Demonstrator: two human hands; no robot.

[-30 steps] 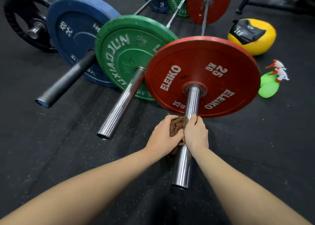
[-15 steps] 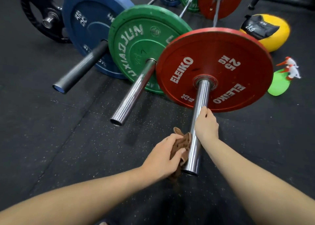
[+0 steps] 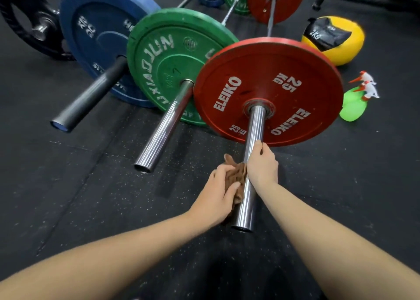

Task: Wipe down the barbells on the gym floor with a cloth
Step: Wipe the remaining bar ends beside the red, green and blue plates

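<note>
Three barbells lie side by side on the black gym floor. The nearest has a red ELEIKO plate and a chrome sleeve pointing toward me. My left hand holds a brown cloth pressed against the left side of that sleeve near its end. My right hand grips the sleeve just above the cloth, close to the red plate. Left of it lie a green-plate barbell with a chrome sleeve and a blue-plate barbell with a black sleeve.
A green spray bottle with a white and red trigger lies right of the red plate. A yellow and black medicine ball sits behind it. A black plate stands far left. More plates sit at the bars' far ends.
My left hand with the cloth slid down the sleeve toward its end, then back up a little. My right hand stayed gripping the sleeve nearer the plate. The view shifted.
</note>
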